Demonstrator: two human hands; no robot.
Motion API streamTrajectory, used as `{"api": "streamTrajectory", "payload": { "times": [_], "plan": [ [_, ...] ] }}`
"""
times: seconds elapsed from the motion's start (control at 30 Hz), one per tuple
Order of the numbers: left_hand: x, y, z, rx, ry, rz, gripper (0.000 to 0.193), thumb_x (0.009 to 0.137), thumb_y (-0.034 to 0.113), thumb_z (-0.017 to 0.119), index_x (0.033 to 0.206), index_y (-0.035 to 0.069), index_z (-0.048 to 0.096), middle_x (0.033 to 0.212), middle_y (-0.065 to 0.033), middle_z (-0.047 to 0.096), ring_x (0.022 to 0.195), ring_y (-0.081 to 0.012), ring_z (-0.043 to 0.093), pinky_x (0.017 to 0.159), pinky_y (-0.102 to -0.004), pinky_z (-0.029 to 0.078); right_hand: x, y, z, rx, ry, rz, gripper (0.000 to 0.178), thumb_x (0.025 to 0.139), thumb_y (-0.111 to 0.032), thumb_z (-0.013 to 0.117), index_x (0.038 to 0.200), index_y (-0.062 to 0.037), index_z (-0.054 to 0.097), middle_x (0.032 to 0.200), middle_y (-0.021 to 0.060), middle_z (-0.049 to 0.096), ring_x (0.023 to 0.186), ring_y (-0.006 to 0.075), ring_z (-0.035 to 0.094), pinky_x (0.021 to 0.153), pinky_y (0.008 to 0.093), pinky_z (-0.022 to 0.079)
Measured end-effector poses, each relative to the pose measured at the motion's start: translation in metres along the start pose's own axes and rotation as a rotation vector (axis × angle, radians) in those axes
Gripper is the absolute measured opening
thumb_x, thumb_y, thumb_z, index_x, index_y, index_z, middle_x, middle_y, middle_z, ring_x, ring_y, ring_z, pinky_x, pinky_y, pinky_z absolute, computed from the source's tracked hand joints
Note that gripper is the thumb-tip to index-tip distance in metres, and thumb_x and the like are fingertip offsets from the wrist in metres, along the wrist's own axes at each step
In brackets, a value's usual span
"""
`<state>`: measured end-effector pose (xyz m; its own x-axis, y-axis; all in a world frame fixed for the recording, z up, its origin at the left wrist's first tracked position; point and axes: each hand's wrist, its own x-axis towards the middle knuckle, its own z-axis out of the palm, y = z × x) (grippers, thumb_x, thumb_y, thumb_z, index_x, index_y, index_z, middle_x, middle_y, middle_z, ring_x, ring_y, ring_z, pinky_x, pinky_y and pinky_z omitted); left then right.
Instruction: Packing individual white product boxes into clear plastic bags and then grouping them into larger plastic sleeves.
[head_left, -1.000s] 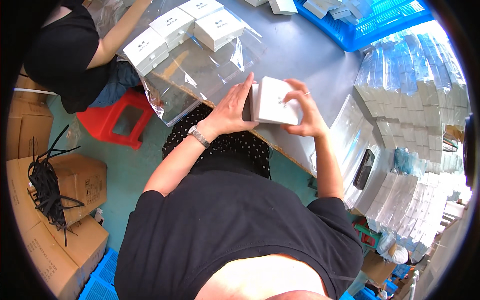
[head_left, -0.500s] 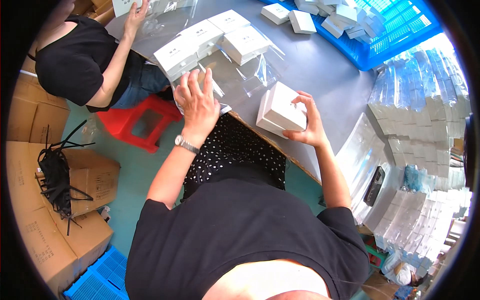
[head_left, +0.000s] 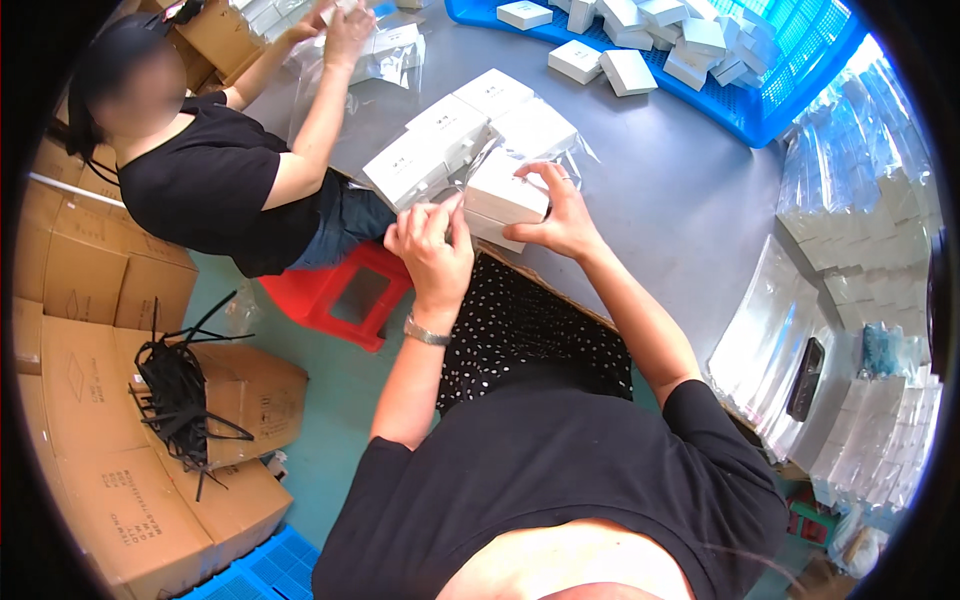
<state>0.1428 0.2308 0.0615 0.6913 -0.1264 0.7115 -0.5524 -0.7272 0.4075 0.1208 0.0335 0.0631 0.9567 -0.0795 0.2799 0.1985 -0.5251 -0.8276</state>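
Note:
My right hand [head_left: 560,215] grips a stack of two small white boxes [head_left: 507,192] at the table's near edge, thumb low on one side and fingers over the top. A clear plastic bag [head_left: 578,158] lies around several more white boxes [head_left: 448,128] just beyond, and the gripped stack is against its mouth. Beside the stack, my left hand [head_left: 435,245] is closed, thumb and fingers pinching the bag's near edge. A metal watch is on my left wrist.
A blue plastic crate [head_left: 745,110] full of white boxes stands at the far right, with two loose boxes [head_left: 575,62] before it. Flat clear bags [head_left: 765,325] lie at right. At left a co-worker [head_left: 215,180] handles boxes near a red stool [head_left: 335,295] and cartons [head_left: 85,390].
My right hand has carried the two boxes leftward to the bag. My left hand has gone from spread fingers to a pinch on the bag's edge. The whole view has shifted.

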Motion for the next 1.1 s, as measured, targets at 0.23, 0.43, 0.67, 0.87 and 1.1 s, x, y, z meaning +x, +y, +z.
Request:
{"api": "streamTrajectory", "payload": {
  "times": [0.23,0.43,0.67,0.87,1.1],
  "plan": [
    [-0.028,-0.017,-0.012,-0.346,-0.125,-0.474,0.023,0.074,-0.006,0.062,0.094,0.004,0.067,0.089,-0.0087,0.053,0.083,-0.0249,0.052,0.077,-0.0371,0.046,-0.016,0.005,-0.019,0.077,0.202,0.167,0.073,0.053,-0.033,0.084,0.118,-0.0136,0.056,0.121,0.0146,0.052,0.115,0.0324,0.054,0.097,0.0437,0.047],
    [-0.042,-0.006,-0.017,-0.181,-0.212,-0.247,0.032,0.073,-0.005,0.066,0.103,0.003,0.056,0.098,-0.0116,0.052,0.091,-0.0293,0.051,0.080,-0.0391,0.045,-0.029,-0.008,-0.009,0.108,-0.004,-0.074,0.074,0.055,-0.027,0.082,0.120,-0.0108,0.052,0.123,0.0144,0.053,0.118,0.0307,0.051,0.096,0.0413,0.045],
    [-0.057,-0.017,-0.019,-0.285,-0.097,-0.143,0.028,0.075,-0.012,0.063,0.096,0.004,0.053,0.106,-0.0166,0.047,0.098,-0.0295,0.052,0.080,-0.0385,0.048,-0.025,0.016,-0.012,-0.252,0.112,-0.113,0.071,0.052,-0.025,0.082,0.117,-0.0151,0.053,0.128,0.0189,0.048,0.118,0.0415,0.051,0.098,0.0479,0.046],
    [-0.044,-0.013,-0.032,-0.113,-0.289,0.087,0.039,0.072,-0.016,0.055,0.099,0.005,0.075,0.135,-0.0138,0.053,0.100,-0.0289,0.054,0.089,-0.0366,0.048,-0.037,0.011,-0.009,-0.141,-0.077,-0.208,0.072,0.052,-0.023,0.081,0.118,-0.0165,0.053,0.135,0.0229,0.045,0.121,0.0446,0.050,0.099,0.0491,0.046],
    [-0.037,0.007,-0.012,-0.066,-0.332,0.184,0.059,0.075,-0.011,0.050,0.134,-0.010,0.051,0.148,-0.0110,0.047,0.113,-0.0334,0.049,0.101,-0.0386,0.041,0.008,0.034,0.044,-0.433,0.414,-0.146,0.074,0.062,-0.031,0.084,0.126,-0.0117,0.053,0.140,0.0287,0.035,0.133,0.0482,0.035,0.109,0.0530,0.036]
  ]
}}
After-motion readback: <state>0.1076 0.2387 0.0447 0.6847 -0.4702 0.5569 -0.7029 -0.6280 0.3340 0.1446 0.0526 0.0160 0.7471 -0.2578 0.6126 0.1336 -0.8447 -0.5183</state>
